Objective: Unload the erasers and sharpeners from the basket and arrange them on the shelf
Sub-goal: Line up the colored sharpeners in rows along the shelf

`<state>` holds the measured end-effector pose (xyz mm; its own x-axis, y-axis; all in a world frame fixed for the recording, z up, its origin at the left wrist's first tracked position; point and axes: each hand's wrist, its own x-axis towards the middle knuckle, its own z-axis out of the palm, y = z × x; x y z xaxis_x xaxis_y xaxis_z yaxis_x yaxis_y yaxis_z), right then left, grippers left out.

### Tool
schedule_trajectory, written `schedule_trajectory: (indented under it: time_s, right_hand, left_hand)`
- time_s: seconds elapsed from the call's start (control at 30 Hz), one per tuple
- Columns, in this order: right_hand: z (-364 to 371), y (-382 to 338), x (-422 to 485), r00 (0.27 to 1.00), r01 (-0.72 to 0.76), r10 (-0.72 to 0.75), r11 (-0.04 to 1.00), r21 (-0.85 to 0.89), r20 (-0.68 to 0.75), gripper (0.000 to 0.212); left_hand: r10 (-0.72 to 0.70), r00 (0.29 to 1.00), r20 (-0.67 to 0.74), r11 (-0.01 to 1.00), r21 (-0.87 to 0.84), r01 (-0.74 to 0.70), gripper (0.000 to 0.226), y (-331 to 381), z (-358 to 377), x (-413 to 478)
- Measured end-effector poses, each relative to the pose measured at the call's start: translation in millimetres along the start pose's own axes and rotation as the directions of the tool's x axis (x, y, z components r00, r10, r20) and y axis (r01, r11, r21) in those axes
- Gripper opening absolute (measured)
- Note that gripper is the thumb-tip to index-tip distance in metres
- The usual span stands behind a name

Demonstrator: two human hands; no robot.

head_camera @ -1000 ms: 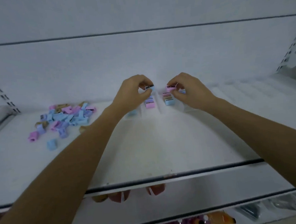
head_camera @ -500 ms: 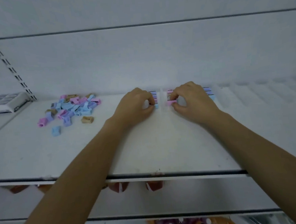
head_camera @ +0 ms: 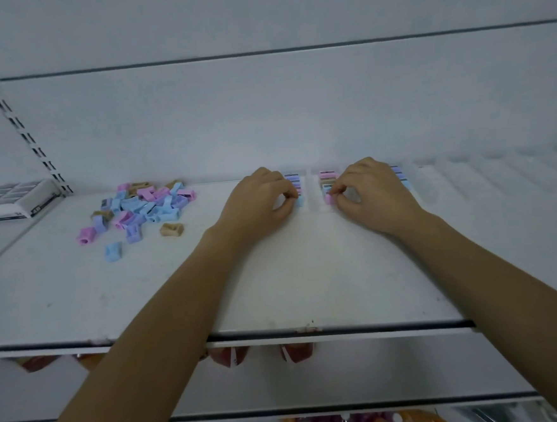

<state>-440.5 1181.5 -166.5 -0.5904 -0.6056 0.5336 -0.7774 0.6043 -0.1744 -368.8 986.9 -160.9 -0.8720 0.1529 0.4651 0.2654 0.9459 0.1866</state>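
Observation:
Both of my hands rest on the white shelf near its back. My left hand pinches a blue sharpener at the front end of a short row of sharpeners. My right hand pinches a pink sharpener at the front end of a second row. A third row shows partly behind my right hand. A loose pile of blue, pink, purple and tan sharpeners lies on the shelf to the left. No basket is in view.
A white box with grey compartments sits on the neighbouring shelf at far left, beside a slotted upright. Ribbed divider channels run along the shelf's right part. Lower shelves hold reddish and purple goods.
Both hands came forward and down from the back of the rows to their front ends, each with a sharpener now set on the shelf. The camera view shifted right and lower.

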Motion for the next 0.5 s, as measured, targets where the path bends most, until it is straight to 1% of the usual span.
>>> schedule_trajectory:
  time_s: [0.07,0.13,0.2,0.3,0.4,0.5]
  right_hand:
    - [0.0,-0.2,-0.3,1.0,-0.008,0.008,1.0,-0.002,0.013,0.019]
    - [-0.5,-1.2,-1.5,1.0,-0.009,0.009,1.0,0.006,0.006,0.02]
    - [-2.2,-1.5,-2.5,1.0,-0.016,0.017,1.0,0.027,-0.017,0.02]
    - [-4.9,-3.4,-1.9,0.996,-0.024,0.032,0.996,0.089,-0.082,0.021]
    - [-4.3,-11.8,2.9,0.994,0.03,-0.019,0.994,0.1,-0.111,0.017]
    - [-5.7,-28.9,10.3,0.986,0.122,-0.108,0.986,0.113,-0.124,0.014]
  left_hand:
    - [0.017,1.0,-0.005,1.0,0.002,-0.017,0.022,0.1,0.7,0.3]
    - [0.034,0.999,-0.015,0.999,0.002,-0.034,0.027,-0.8,1.2,0.5]
    - [0.049,0.998,-0.037,0.999,0.004,-0.049,0.034,-2.9,1.7,0.6]
    - [0.052,0.995,-0.087,0.999,0.016,-0.05,0.036,-6.4,0.9,0.7]
    - [0.002,0.989,-0.145,1.0,0.012,0.0,0.038,-9.4,-4.7,3.5]
    - [-0.041,0.987,-0.154,0.998,0.033,0.047,0.025,-10.8,-17.7,8.1]
